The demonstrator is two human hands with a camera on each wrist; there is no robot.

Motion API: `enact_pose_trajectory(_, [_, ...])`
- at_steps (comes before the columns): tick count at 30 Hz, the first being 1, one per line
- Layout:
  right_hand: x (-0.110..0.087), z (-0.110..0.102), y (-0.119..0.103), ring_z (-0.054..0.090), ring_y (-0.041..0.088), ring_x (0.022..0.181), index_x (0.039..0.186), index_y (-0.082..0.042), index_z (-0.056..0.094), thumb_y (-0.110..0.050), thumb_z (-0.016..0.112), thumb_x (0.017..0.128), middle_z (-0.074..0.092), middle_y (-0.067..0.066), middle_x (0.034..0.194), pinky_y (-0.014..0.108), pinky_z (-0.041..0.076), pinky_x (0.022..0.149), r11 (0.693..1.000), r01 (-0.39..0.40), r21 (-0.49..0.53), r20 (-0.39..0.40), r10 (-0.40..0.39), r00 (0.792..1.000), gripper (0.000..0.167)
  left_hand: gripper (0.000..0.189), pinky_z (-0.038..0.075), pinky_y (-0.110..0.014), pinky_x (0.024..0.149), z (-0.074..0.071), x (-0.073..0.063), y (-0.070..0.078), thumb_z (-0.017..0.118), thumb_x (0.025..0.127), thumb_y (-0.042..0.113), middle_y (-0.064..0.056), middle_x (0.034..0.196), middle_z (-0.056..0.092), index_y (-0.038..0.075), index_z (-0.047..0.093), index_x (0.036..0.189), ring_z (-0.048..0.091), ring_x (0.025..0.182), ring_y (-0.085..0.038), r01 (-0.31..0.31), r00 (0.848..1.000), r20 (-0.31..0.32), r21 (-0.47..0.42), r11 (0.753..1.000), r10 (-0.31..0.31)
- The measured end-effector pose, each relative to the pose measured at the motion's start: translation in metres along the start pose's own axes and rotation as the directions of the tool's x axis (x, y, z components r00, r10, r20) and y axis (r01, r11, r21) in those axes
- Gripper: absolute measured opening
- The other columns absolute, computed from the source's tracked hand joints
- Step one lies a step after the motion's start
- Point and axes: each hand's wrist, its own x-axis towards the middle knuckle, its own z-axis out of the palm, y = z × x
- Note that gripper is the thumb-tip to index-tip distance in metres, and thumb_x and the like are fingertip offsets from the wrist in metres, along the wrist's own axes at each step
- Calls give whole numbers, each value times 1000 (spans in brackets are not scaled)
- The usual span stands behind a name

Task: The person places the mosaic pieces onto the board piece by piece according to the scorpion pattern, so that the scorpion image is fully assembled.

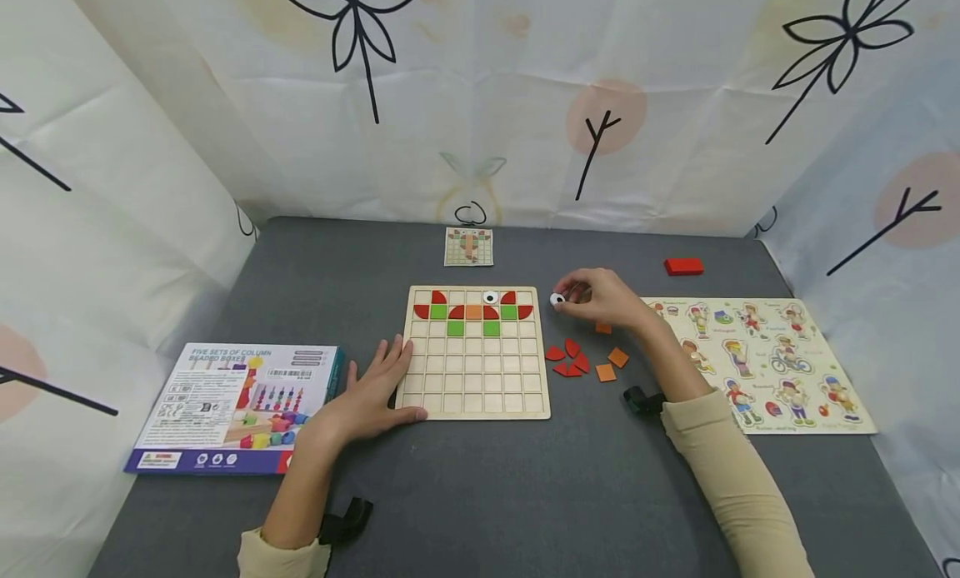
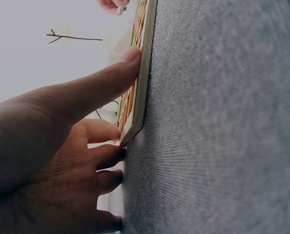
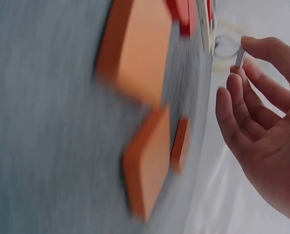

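A square wooden grid board (image 1: 474, 415) lies on the dark table. In its upper rows sit red quarter-circle pieces (image 1: 507, 297), green squares (image 1: 455, 328), an orange square (image 1: 473, 312) and a white round eye piece (image 1: 491, 297). My left hand (image 1: 360, 407) rests at the board's lower left corner, fingers spread, the thumb along the front edge in the left wrist view. Right of the board's top corner, my right hand (image 1: 600, 296) pinches another white eye piece (image 1: 557, 299) between thumb and fingertips; the right wrist view shows this disc (image 3: 240, 57) edge-on, raised off the table.
Loose red pieces (image 1: 572, 347) and orange squares (image 1: 606, 372) lie right of the board. A small pattern card (image 1: 468, 246) is behind it. A printed box (image 1: 225, 407) stands left, a picture board (image 1: 712, 370) right, with a red block (image 1: 683, 266) beyond.
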Motion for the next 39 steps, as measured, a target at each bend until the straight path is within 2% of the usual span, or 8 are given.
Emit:
enact_pose_trajectory(8, [17, 25, -32, 72, 21, 90, 122, -3, 77, -14, 81, 97, 77, 12, 103, 37, 61, 84, 995, 74, 65, -2, -74, 997, 27, 118, -14, -85, 123, 3, -1, -5, 82, 92, 54, -22, 183, 4, 5, 14, 174, -6, 170, -49, -23, 1000, -12, -21, 1000, 23])
enact_pose_trajectory(13, [34, 40, -52, 73, 23, 92, 121, -2, 78, -13, 82, 97, 78, 13, 108, 38, 63, 84, 988, 121, 95, 11, -123, 992, 27, 116, -14, -85, 123, 1, -2, -1, 84, 93, 49, -24, 183, 3, 3, 14, 174, -6, 170, -50, -24, 1000, -8, -28, 999, 23])
enact_pose_trajectory(19, [57, 57, -73, 74, 22, 94, 121, -3, 78, -17, 80, 99, 79, 12, 111, 37, 63, 85, 988, 150, 32, 60, -152, 987, 27, 111, -11, -85, 124, -1, -1, 2, 82, 97, 43, -22, 183, 2, 3, 12, 174, -5, 170, -49, 19, 1000, 20, 10, 1000, -19])
enact_pose_trajectory(26, [84, 70, -94, 77, 25, 103, 121, -4, 79, -18, 77, 101, 81, 11, 117, 41, 63, 92, 992, 108, -68, 122, -100, 987, 25, 112, -11, -85, 124, -2, -1, 2, 82, 96, 45, -22, 183, 3, 4, 13, 174, -5, 170, -49, 15, 1000, 19, 9, 1000, -15])
enact_pose_trajectory(32, [105, 80, -98, 75, 24, 108, 123, -6, 79, -22, 77, 102, 82, 9, 120, 41, 61, 99, 985, 70, -160, 181, -41, 983, 26, 115, -12, -85, 124, -2, -2, 0, 83, 95, 47, -24, 183, 2, 3, 13, 174, -7, 170, -50, -2, 1000, 8, -7, 1000, 2])
enact_pose_trajectory(39, [114, 84, -98, 75, 25, 114, 122, -4, 79, -22, 78, 102, 81, 11, 120, 40, 61, 103, 992, 4, -126, 199, 21, 980, 27, 111, -11, -85, 124, -3, -1, 3, 82, 96, 45, -23, 183, 3, 3, 13, 174, -5, 170, -50, 9, 1000, 14, 2, 1000, -9])
